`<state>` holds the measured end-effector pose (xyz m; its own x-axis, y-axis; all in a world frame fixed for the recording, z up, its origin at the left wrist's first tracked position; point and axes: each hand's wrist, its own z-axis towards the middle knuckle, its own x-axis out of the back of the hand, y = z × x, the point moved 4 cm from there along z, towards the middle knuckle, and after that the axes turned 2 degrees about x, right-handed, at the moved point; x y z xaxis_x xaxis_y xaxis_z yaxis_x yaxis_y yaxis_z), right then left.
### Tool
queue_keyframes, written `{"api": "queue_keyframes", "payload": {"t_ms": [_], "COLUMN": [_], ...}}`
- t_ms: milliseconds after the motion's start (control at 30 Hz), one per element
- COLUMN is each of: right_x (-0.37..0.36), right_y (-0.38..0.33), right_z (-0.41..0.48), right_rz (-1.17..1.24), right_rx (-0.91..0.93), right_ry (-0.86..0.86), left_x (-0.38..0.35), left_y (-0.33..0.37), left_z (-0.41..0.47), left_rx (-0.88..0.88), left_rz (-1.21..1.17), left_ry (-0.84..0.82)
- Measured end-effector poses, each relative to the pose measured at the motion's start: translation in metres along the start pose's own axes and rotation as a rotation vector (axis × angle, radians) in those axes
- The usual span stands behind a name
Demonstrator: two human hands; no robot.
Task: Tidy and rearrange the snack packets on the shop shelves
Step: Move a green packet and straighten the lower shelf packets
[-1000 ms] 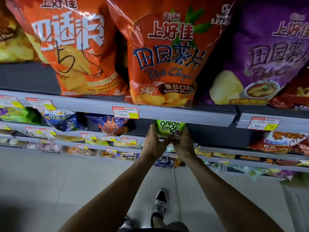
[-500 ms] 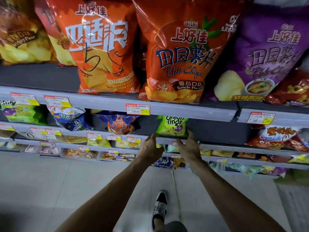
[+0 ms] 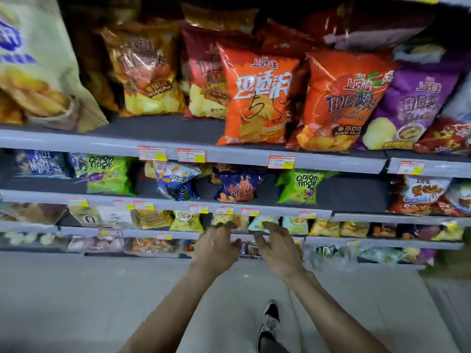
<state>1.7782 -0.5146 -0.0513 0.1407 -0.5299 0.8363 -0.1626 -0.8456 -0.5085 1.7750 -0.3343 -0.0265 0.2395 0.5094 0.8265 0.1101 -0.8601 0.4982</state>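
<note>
Both hands, left hand (image 3: 216, 247) and right hand (image 3: 276, 248), are seen released and empty below the onion-rings packet (image 3: 300, 186) at 12 o'clock on the shelf (image 3: 356, 194); it is judged light, crushable, slippery, best pinched at side seams.

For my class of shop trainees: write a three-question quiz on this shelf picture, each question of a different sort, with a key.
1. True or false: the left hand and the right hand each grip a snack packet.
2. Multiple choice: the right-hand green onion rings packet stands on which shelf, counting down from the one with the large crisp bags? A. the same shelf B. the next shelf down C. the lowest shelf
3. Fill in: directly left of the orange tomato-flavour bag stands an orange bag with a number handwritten on it in ____ marker.

Key: 1 false, both hands are open and empty, in front of the lower shelves; 2 B; 3 black.
</note>
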Motion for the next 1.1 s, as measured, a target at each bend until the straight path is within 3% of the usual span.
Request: {"api": "queue_keyframes", "payload": {"t_ms": [333,767,1100], "right_x": [-0.029,-0.094,-0.134], "right_y": [-0.106,-0.177,-0.200], "right_z": [-0.052,0.032,0.094], "right_rz": [-0.185,-0.160,0.093], "right_rx": [0.197,0.273,0.062], "right_ry": [-0.009,-0.089,-0.126], "left_x": [0.062,0.090,0.106], "left_y": [-0.105,-0.179,-0.244], "left_z": [-0.034,-0.016,0.010], "left_rx": [0.091,0.316,0.462], "left_rz": [0.002,-0.017,-0.088], "left_ry": [0.104,0.116,0.155]}}
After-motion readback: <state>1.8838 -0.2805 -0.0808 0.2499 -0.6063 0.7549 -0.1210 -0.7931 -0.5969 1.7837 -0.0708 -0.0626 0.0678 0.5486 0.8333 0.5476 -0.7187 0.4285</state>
